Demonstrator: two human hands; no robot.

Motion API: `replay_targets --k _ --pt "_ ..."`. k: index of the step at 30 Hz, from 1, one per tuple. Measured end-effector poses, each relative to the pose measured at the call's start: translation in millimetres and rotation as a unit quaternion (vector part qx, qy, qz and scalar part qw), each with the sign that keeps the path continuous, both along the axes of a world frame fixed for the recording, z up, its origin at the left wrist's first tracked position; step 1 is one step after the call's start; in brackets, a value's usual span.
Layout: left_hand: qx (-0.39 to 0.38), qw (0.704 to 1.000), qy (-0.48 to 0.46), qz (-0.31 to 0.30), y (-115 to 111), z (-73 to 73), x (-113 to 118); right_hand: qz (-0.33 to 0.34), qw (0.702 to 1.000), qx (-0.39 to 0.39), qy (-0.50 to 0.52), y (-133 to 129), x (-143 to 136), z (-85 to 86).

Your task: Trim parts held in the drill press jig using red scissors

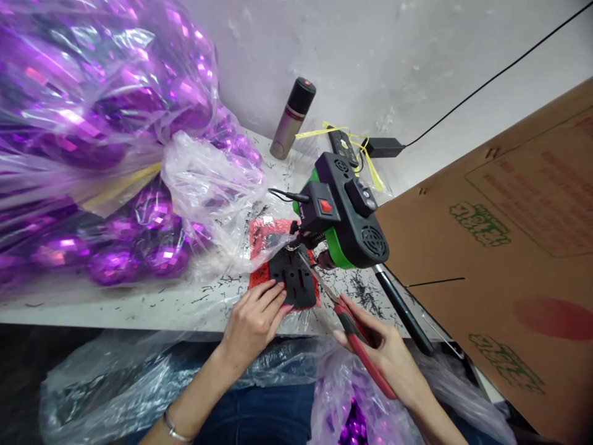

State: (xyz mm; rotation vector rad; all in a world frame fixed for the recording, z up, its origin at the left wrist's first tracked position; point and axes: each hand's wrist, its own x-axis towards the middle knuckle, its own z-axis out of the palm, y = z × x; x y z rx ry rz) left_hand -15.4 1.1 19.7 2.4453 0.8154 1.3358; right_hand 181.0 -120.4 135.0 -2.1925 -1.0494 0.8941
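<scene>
red-black scissors (345,317); black-green machine (348,217), red switch (325,206); faceted purple baubles (113,264); brown carton (428,262), green print (479,224)

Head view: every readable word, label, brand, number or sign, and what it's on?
"INPUT": device, beside the red switch; tiny.
Carton: green logos and red print, too blurred to read.
Remote: button marks too small to read.
Can: nothing readable.
No numbers readable anywhere.

Machine (347,216) blocking centre, cardboard box (491,272) right, bulky bag (125,154) left, free strip along table's (139,309) near-left edge
</scene>
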Motion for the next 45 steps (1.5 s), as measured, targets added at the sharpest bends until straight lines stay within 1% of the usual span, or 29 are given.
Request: replay_targets --k 5,8,12,18,23,27,33,35,38,40,42,45 --pt "-0.004 1.0 -0.004 0.001 -1 -0.3 0 -0.003 1.0 -0.02 0.006 -3 3 1.4" --pt "-0.005 1.0 -0.003 0.0 -1 -0.8 1 -0.005 1.0 -0.016 0.013 -2 2 3.0" --pt "-0.003 1.0 -0.005 0.001 -1 -0.7 0 -0.008 1.0 -0.007 0.021 -2 1 1.0" --pt "-0.002 1.0 -0.006 -0.001 -1 0.1 0 -0.022 1.0 -0.011 -0.005 -9 3 -2.3" --pt "0.001 1.0 -0.004 0.003 -1 0.1 -1 -0.002 1.0 -0.003 -0.021 -8 5 -5.4" --pt "0.002 1.0 -0.006 0.003 0 0.3 -1 -0.007 0.999 -0.005 -0.045 -13 10 -6.3" --pt "0.015 1.0 0.005 0.009 1 2.8 -2 0.017 0.998 -0.006 -0.055 -6 1 -3.9" --pt "0.014 1.0 0.005 0.007 1 3.1 -2 0.01 0.998 -0.003 -0.066 -8 0 -4.9" --pt "0.006 1.0 0.005 0.003 0 2.5 -1 -0.009 0.997 0.027 -0.077 -12 1 -6.6" --pt "0.004 1.0 0.008 0.002 1 1.9 -2 -0.004 0.997 0.034 -0.075 -11 0 -6.6" --pt "0.004 1.0 0.011 0.002 1 1.5 -2 0.012 0.996 0.018 -0.083 -7 -1 -5.6" --pt "0.007 1.0 0.006 0.001 1 1.5 -2 0.009 0.994 0.024 -0.109 -5 -4 -3.5"
